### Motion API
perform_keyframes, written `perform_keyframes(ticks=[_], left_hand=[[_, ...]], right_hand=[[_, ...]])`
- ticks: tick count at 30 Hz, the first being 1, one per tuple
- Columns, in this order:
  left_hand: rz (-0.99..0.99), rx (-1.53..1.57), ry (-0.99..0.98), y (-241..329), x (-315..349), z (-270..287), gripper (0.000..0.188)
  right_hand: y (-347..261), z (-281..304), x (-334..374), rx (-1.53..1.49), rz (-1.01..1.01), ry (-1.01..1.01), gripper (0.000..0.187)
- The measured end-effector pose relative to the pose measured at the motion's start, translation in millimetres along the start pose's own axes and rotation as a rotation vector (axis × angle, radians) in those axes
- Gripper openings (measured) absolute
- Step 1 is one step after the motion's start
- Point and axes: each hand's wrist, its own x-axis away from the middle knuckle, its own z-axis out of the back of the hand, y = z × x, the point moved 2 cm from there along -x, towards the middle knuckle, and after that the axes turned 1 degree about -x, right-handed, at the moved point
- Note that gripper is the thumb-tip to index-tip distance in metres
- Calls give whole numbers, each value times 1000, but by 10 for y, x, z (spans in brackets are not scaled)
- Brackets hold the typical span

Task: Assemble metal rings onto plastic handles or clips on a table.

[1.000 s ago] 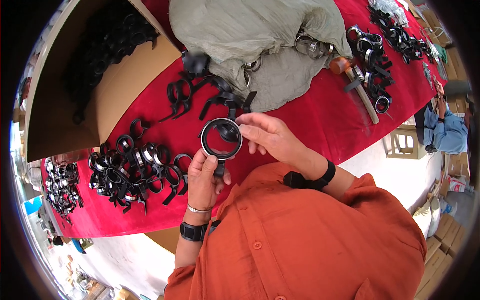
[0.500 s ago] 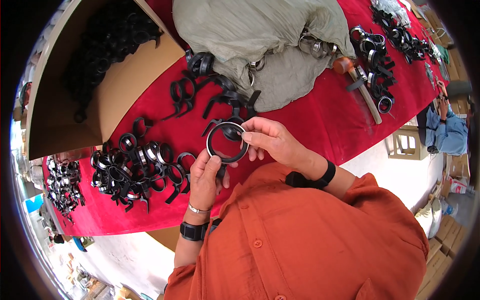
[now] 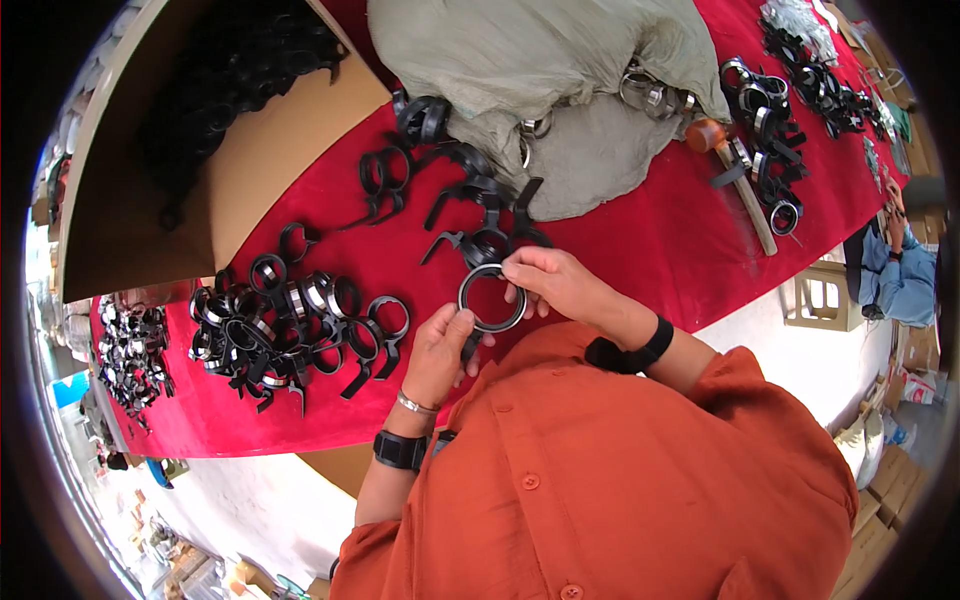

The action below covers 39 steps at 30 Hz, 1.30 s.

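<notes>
Between my two hands is a black ring with a silver rim [image 3: 463, 297], held up over the near part of the table with red cloth showing through its middle. My left hand [image 3: 438, 350] grips its lower left side, the thumb on the rim. On the upper right side, my right hand [image 3: 552, 281] pinches it between thumb and fingers. A dark piece shows under the ring by my left fingers; whether it is the ring's handle I cannot make out. Just beyond my hands lie several similar black rings with curved handles [image 3: 487, 245].
A red cloth [image 3: 640, 235] covers the table. To the left lies a heap of black and silver rings [image 3: 285, 330], with an open cardboard box [image 3: 270, 160] behind it. A grey-green cloth [image 3: 540, 60] and a wooden-handled mallet [image 3: 745, 195] lie beyond. Another person [image 3: 900, 280] is at far right.
The ring has come a little nearer to me and to the right with both hands, and is seen more tilted. The table's things have shifted slightly in view. Both hands keep their hold.
</notes>
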Motion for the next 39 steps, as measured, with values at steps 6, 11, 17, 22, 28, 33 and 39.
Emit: perform_keyframes(ticks=[6,11,17,22,28,33,39], left_hand=[[-355,-790,592,-59,-58,722,19],[-316,-1370,547,-488,-356,1128,43],[-59,-1324,604,-462,-248,1183,42],[-277,-1196,651,-351,-136,1072,36],[-496,-809,598,-164,-41,722,22],[-461,-717,454,-80,9,618,18],[-369,-630,322,-116,-48,513,19]], right_hand=[[213,566,105,-37,-59,164,30],[318,893,34,-70,-33,390,26],[39,1558,-288,840,438,782,28],[-114,2296,-624,1114,561,1070,25],[-174,2470,-638,1082,354,1252,24],[-203,2543,-526,1010,485,1311,23],[-89,2448,-602,1077,462,1032,24]])
